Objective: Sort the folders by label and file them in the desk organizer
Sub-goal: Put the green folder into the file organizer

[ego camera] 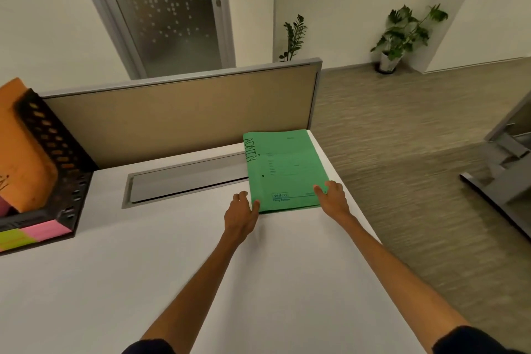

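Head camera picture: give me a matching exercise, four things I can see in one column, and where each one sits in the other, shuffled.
1. green folder
2. orange folder
3. desk organizer
4. plant in white pot

A. on the floor by the far wall
B. lying flat at the far right corner of the desk
C. standing in the organizer
D. black mesh, on the desk's left side

Pairs: 1-B, 2-C, 3-D, 4-A

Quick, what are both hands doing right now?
Left hand: grips the green folder, near left corner.
Right hand: grips its near right corner.
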